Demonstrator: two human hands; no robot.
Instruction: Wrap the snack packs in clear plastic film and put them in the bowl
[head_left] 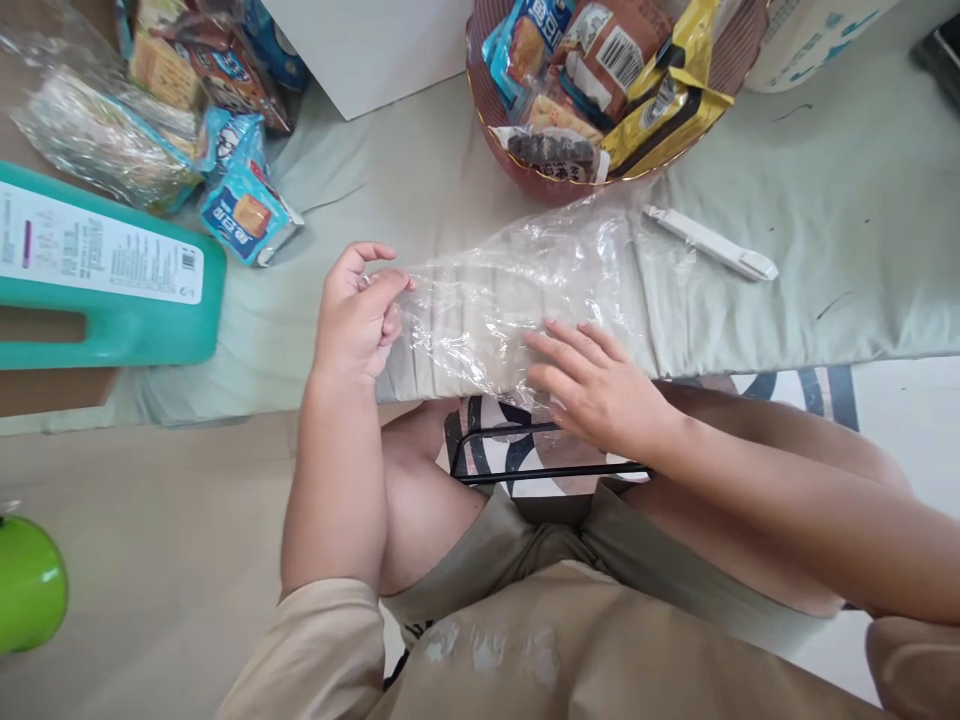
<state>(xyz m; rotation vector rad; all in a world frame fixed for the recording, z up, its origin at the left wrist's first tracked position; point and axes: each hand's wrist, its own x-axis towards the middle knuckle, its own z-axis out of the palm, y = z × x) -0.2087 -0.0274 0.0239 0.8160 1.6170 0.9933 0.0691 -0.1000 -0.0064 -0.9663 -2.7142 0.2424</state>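
A clear plastic bag [517, 290] lies crinkled on the pale green cloth [847, 250] in front of me. My left hand [364, 305] pinches the bag's left end between thumb and fingers. Flat on the bag's near right part rests my right hand [600, 385], its fingers stretched out and apart. Just beyond the bag stands a reddish ribbed bowl [517, 170] holding several wrapped snacks. To the right of the bag is a white utility knife [712, 243].
At the left lie a teal jug [150, 335] and a blue snack packet [251, 215]. Behind them are more snack packets [232, 70] and a clear-wrapped bundle [112, 140]. A white box [375, 50] stands at the back. A green bin [30, 585] is on the floor.
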